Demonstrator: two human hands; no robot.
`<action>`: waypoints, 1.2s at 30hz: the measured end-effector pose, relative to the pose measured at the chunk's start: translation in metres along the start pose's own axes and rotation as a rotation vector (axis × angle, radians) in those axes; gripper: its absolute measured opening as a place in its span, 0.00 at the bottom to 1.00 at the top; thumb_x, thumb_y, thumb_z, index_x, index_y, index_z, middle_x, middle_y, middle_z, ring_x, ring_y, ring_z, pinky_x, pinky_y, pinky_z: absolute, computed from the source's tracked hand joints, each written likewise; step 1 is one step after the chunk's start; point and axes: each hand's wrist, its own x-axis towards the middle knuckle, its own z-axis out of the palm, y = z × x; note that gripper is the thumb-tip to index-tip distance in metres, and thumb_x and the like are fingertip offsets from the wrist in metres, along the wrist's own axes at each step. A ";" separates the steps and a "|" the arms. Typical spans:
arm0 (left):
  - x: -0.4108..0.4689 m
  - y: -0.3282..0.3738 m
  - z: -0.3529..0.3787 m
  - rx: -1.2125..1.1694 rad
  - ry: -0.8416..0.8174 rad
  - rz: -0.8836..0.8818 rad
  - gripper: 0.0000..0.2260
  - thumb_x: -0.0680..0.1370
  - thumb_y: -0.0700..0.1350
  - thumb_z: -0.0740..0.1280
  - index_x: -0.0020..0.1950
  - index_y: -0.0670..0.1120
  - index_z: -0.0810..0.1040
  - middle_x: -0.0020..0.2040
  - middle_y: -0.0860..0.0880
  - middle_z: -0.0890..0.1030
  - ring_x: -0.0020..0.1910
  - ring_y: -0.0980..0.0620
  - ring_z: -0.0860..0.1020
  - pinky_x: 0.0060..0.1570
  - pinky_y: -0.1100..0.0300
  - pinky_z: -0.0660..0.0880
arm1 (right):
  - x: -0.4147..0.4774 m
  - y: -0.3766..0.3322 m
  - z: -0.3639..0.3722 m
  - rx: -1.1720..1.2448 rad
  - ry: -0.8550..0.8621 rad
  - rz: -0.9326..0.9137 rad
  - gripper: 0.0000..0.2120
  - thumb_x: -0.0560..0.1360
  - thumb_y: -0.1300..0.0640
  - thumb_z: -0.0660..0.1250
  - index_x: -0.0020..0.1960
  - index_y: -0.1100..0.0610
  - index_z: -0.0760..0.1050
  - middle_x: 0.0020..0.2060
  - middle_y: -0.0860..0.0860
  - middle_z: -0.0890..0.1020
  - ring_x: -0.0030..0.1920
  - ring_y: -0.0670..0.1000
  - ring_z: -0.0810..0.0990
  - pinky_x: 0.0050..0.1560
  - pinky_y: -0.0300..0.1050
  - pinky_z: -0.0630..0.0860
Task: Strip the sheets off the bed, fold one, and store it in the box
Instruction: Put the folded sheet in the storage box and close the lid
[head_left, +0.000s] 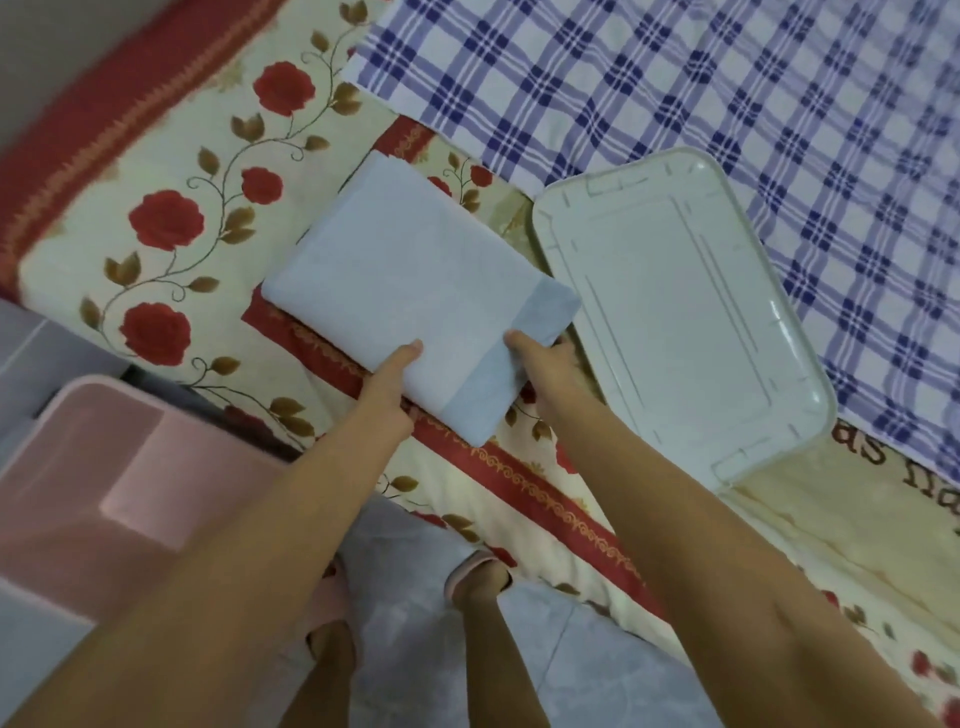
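A light blue sheet (410, 291), folded into a thick rectangle, lies over the near part of the bed. My left hand (387, 387) grips its near edge, thumb on top and fingers hidden beneath. My right hand (545, 366) grips the near right corner the same way, on the darker blue band. A pink open box (78, 467) stands on the floor at the lower left, beside the bed. Its white lid (680, 312) lies flat on the bed to the right of the sheet.
The bed carries a cream cover with red roses (171, 223) and a blue-and-white checked sheet (727, 93) spread over the far right. My feet in pink slippers (467, 571) stand on the grey tiled floor by the bed's edge.
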 end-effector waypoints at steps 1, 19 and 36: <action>-0.001 0.003 0.000 -0.047 -0.038 0.022 0.15 0.71 0.41 0.73 0.57 0.45 0.78 0.54 0.47 0.82 0.52 0.49 0.80 0.52 0.53 0.78 | -0.003 0.000 0.000 0.002 0.003 -0.006 0.35 0.70 0.54 0.72 0.71 0.58 0.60 0.61 0.55 0.76 0.53 0.53 0.78 0.34 0.41 0.74; -0.113 0.095 -0.330 -0.015 0.192 0.155 0.19 0.61 0.44 0.73 0.52 0.46 0.79 0.51 0.47 0.83 0.50 0.47 0.81 0.51 0.53 0.78 | -0.149 0.085 0.194 -0.306 -0.613 0.567 0.02 0.76 0.58 0.65 0.48 0.56 0.75 0.33 0.49 0.82 0.28 0.45 0.79 0.35 0.39 0.77; 0.108 -0.030 -0.469 -0.174 0.602 0.118 0.22 0.74 0.39 0.70 0.66 0.35 0.70 0.60 0.43 0.76 0.58 0.45 0.76 0.58 0.49 0.74 | -0.051 0.274 0.315 -0.995 -0.481 -0.132 0.16 0.73 0.61 0.70 0.55 0.59 0.65 0.44 0.52 0.73 0.45 0.51 0.74 0.43 0.37 0.72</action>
